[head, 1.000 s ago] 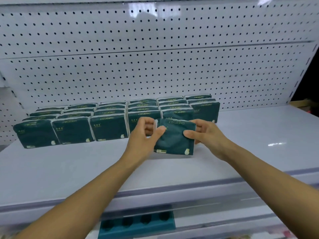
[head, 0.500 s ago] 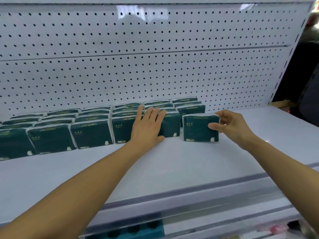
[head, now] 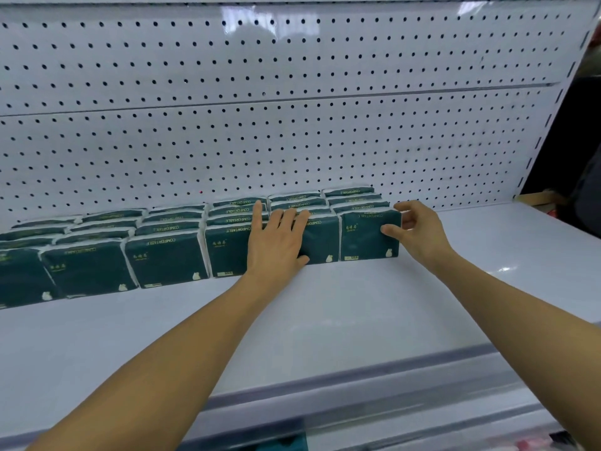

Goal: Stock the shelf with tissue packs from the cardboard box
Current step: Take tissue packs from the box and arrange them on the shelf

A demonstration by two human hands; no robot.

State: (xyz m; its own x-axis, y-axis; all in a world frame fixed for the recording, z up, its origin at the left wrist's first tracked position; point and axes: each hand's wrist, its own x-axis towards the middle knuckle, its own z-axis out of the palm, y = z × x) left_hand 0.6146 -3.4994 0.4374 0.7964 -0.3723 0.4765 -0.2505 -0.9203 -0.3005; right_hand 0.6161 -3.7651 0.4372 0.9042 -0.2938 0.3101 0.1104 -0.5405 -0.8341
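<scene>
Both hands were at the front row of dark green tissue packs on the white shelf (head: 325,320).

The left hand (head: 276,242) lay flat and spread — fingers together, palm against the fronts of two upright packs, gripping nothing. The right hand (head: 419,229) had its grip on the rightmost tissue pack (head: 367,236) — thumb on the front face, fingers curled round the right edge. That pack stood upright at the row's end, touching its neighbour, before the pegboard back panel (head: 292,141).
</scene>
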